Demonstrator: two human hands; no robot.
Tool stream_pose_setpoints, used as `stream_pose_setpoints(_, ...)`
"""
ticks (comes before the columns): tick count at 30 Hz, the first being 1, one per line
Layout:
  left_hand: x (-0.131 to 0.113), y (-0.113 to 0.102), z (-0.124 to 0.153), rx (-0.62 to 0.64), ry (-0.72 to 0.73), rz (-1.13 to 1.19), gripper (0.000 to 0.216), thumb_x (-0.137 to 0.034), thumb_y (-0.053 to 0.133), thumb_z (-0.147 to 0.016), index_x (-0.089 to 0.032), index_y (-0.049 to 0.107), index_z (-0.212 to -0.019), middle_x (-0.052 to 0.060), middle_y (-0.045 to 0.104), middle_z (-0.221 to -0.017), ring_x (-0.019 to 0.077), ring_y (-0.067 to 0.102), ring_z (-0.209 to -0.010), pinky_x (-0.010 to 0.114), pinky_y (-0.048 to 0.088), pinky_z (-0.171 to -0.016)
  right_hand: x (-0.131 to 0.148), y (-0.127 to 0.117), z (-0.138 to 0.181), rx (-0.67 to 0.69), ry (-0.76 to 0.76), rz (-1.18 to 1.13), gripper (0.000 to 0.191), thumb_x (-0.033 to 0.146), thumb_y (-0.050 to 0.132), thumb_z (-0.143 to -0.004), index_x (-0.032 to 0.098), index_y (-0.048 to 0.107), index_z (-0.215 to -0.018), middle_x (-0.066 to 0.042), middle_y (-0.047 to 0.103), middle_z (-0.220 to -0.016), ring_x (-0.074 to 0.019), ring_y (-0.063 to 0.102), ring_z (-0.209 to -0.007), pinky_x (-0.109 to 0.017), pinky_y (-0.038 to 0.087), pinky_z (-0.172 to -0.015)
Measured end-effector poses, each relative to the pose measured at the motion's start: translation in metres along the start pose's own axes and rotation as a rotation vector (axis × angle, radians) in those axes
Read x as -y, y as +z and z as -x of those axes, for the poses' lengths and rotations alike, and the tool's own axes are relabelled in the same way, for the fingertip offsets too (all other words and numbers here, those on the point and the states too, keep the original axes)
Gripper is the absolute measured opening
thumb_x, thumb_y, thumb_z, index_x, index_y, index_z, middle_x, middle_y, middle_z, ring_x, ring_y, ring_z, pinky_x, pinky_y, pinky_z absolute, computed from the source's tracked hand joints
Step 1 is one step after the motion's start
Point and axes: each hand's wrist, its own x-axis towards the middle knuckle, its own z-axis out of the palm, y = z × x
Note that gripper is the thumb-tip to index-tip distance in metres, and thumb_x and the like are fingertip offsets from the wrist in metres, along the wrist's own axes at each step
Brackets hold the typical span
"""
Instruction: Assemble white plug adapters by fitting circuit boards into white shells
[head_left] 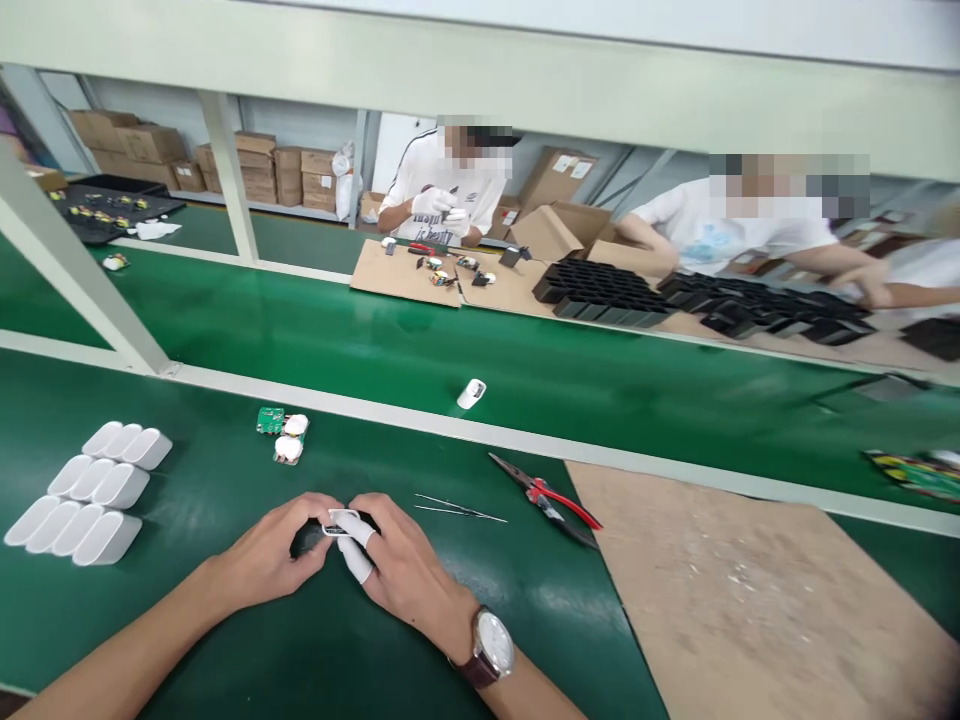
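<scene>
My left hand [281, 550] and right hand [409, 565] grip a white case [337, 528], left of the tweezers [474, 514]; it could slip if my finger covers [355, 560] slide on its rim.

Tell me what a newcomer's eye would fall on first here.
Probably the left hand and right hand at lower centre, together holding a small white casing. Next, perhaps, the rows of white oval pieces at far left on the green table, then the red-and-black pliers to the hands' right, by the brown cardboard.
</scene>
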Motion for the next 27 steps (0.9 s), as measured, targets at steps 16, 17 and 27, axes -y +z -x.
stream_pose_setpoints(16, 0.002, -0.004, -0.007, -0.044, 0.240, -0.134, 0.025, -0.013, 0.068, -0.099, -0.025, 0.067, -0.121, 0.010, 0.070, -0.129, 0.0212, 0.073, -0.111, 0.030, 0.059, -0.098, -0.014, -0.006, 0.010, -0.078, 0.161, -0.309, 0.047, 0.020, 0.042, -0.111, 0.027, 0.036, -0.156, -0.012, 0.063, -0.131, -0.0225, 0.066, -0.116, -0.043, 0.059, -0.100)
stream_pose_setpoints(17, 0.002, -0.004, -0.007, -0.052, 0.255, -0.145, 0.028, -0.012, 0.067, -0.099, -0.025, 0.068, -0.123, 0.010, 0.070, -0.129, 0.0215, 0.073, -0.111, 0.031, 0.059, -0.097, -0.015, -0.008, 0.010, -0.086, 0.167, -0.303, 0.046, 0.019, 0.039, -0.111, 0.028, 0.037, -0.156, -0.011, 0.063, -0.131, -0.0224, 0.066, -0.115, -0.043, 0.059, -0.100)
stream_pose_setpoints(27, 0.000, -0.002, -0.009, -0.124, 0.342, -0.201, 0.027, -0.007, 0.066, -0.097, -0.024, 0.071, -0.117, 0.012, 0.071, -0.118, 0.0204, 0.069, -0.095, 0.032, 0.058, -0.080, -0.014, -0.001, 0.013, -0.053, 0.123, -0.163, 0.054, 0.013, 0.039, -0.108, 0.029, 0.035, -0.159, -0.012, 0.062, -0.137, -0.0262, 0.064, -0.120, -0.049, 0.059, -0.102)
